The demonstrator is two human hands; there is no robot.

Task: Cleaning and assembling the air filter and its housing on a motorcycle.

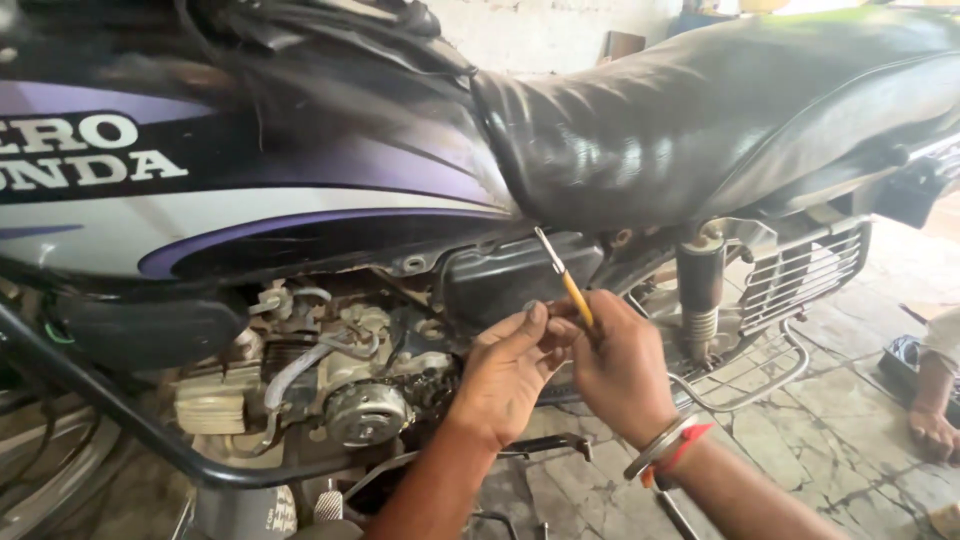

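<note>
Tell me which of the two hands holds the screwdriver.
The right hand, the one with the bangle and red thread at the wrist, holds the yellow-handled screwdriver. The left hand only pinches something small beside it.

Both forearms enter from the lower middle of the frame, bare, with no sleeves showing. The left hand (505, 375) wears nothing on wrist or fingers. The right hand (622, 372) has a plain silver metal bangle (655, 447) around the wrist, and just behind it a red thread band (683, 444) with loose ends.
</note>
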